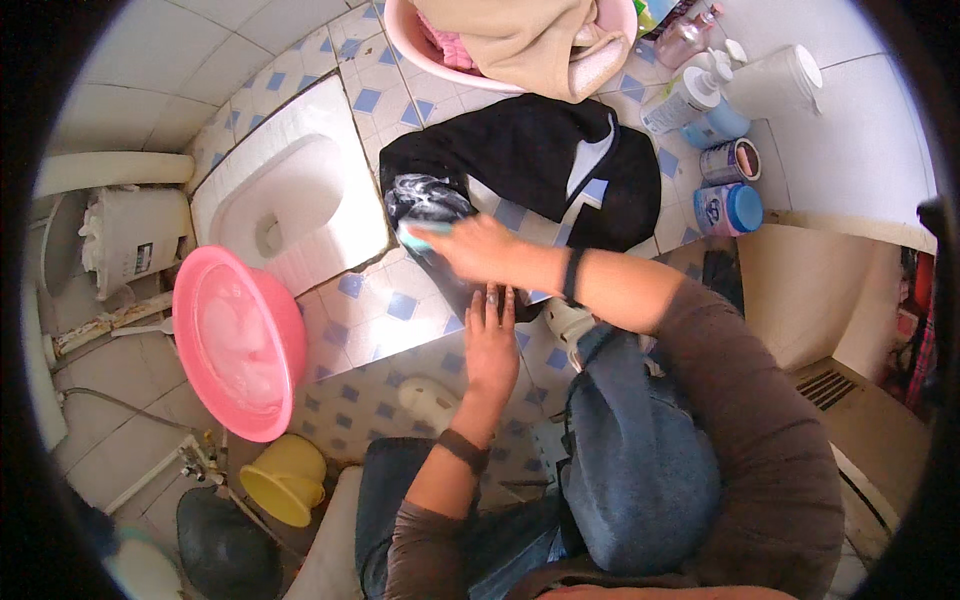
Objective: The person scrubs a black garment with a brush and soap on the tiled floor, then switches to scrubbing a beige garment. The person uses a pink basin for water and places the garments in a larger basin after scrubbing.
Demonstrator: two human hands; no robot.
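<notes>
A black garment [517, 142] lies spread on the tiled floor, with white suds on its left part. My right hand [480, 244] is on a pale green scrubbing tool [426, 234], perhaps a brush, blurred and mostly covered by the fingers, against the sudsy cloth. Below it, my left hand [492, 341] rests with its fingers extended on the near edge of the garment. A pink basin [294, 322] of cloudy, sudsy water stands to the left.
A squat toilet [356, 202] is set in the floor at the left. Beyond the garment stands a pink tub [401, 37] of clothes. Pump bottles [679, 97] and tins [724, 210] line the right wall. A yellow bucket [281, 480] stands at the lower left.
</notes>
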